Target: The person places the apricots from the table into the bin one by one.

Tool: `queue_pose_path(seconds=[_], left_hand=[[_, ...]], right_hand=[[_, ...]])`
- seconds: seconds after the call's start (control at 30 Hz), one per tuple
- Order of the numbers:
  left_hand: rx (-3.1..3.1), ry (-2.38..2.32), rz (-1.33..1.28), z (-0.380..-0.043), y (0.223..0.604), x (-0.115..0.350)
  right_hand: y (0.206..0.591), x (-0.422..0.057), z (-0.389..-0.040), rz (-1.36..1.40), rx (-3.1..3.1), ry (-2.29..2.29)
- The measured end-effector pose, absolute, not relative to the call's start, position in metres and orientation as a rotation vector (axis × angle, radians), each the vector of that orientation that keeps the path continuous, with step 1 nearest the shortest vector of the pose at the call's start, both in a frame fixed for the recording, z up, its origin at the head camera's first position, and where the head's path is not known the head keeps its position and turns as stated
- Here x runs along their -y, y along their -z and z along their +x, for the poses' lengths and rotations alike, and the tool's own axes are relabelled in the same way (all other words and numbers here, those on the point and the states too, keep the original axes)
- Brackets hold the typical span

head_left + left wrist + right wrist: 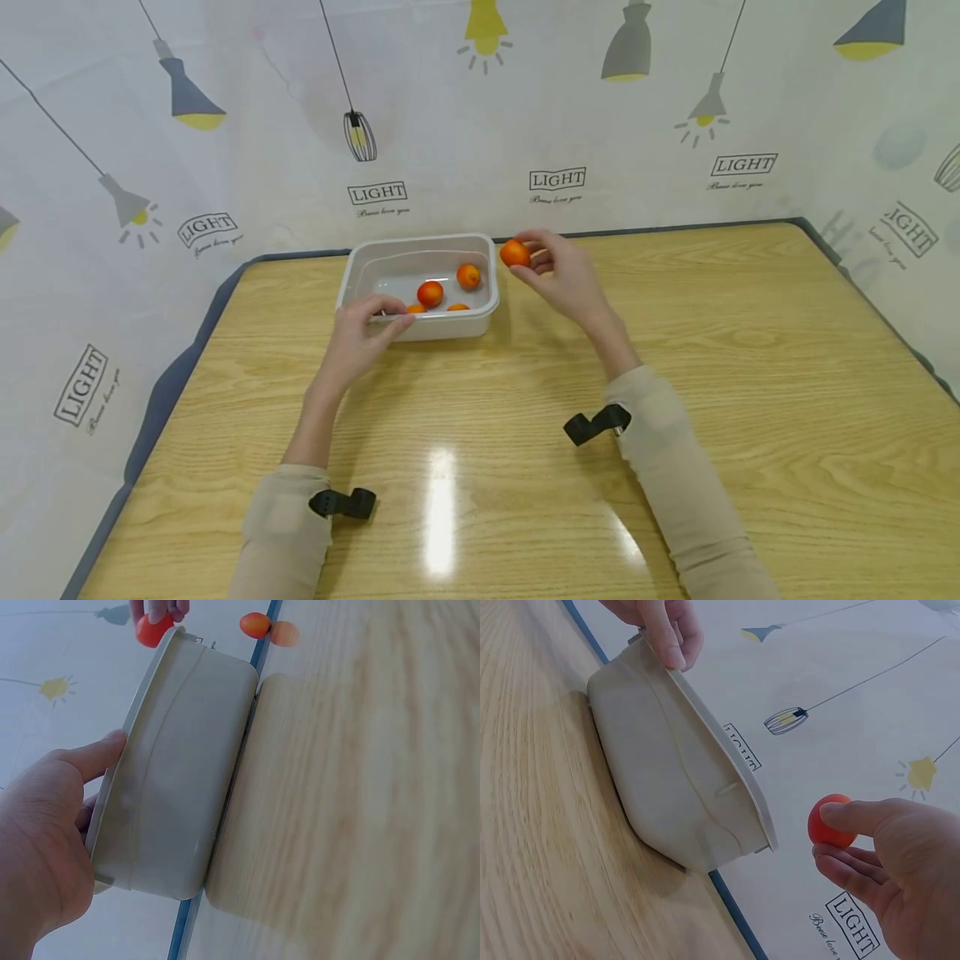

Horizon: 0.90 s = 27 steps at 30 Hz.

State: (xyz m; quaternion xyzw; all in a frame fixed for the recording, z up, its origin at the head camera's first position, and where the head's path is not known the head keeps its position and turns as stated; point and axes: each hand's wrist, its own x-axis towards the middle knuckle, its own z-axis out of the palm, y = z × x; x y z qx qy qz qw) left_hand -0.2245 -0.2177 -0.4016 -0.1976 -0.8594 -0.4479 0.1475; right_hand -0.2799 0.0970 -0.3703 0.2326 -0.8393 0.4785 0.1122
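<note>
A whitish rectangular plastic box stands near the back edge of the table. My left hand grips its near rim toward the left corner, the thumb outside and the fingers over the inside. My right hand pinches a small round orange-red fruit between thumb and fingers, in the air just right of the box and apart from it. Inside lie several similar fruits, some partly hidden by the near wall. Another orange fruit rests on the table beyond the box in the left wrist view.
The light wood table has a glossy surface with bright reflections. Behind it and at both sides hangs white cloth printed with lamps, and a dark blue border follows the table's edge. A black wrist camera sits on each sleeve.
</note>
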Motion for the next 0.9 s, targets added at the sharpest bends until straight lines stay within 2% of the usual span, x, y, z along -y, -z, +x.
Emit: queue_pose_path(seconds=[0.47,0.9], left_hand=[[2.464,1.295,-0.586,-0.225,0.402,0.219],[2.458,1.295,-0.586,-0.226,0.403,0.219]], right_hand=[[0.373,-0.066,-0.272,0.821,2.436,-1.48],[0.374,-0.057,-0.268,0.896,2.429,-1.466]])
